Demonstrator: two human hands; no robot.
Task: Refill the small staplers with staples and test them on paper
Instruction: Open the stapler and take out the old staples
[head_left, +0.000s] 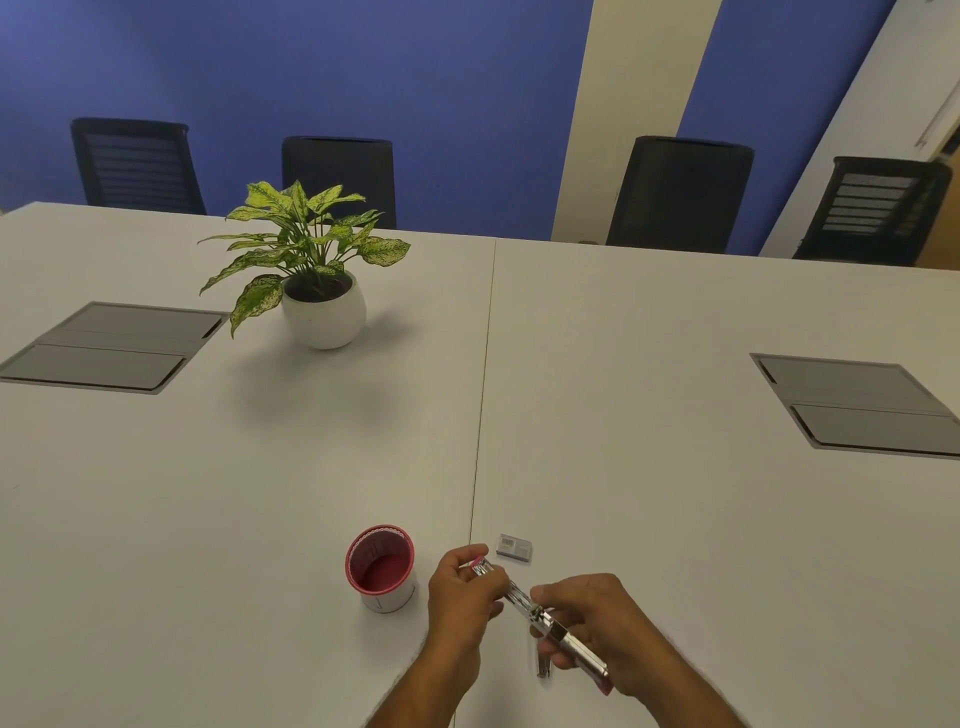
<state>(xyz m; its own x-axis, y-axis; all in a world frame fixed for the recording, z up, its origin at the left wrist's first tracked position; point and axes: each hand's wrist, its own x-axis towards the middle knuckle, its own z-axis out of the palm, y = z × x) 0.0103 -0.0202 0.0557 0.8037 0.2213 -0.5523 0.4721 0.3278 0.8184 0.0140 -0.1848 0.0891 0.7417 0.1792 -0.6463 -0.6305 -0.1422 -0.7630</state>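
One stapler, opened out flat, is held above the near edge of the counter. Its long axis runs diagonally, from upper left near your left hand to lower right under your right hand. The pink-tipped end at upper left points away from you; the other pink end points toward you, at lower right.

Left grip: your fingers curl round the far end of the stapler. Right grip: your fingers pinch the metal body near its hinge.

Count: one stapler in view, one small staple box, one pink-rimmed cup.

The staple box lies on the counter just beyond your left hand, apart from it. The cup stands left of that hand. Farther off: one potted plant, two grey cable hatches, four dark chairs. Nothing stands between your hands and the box.
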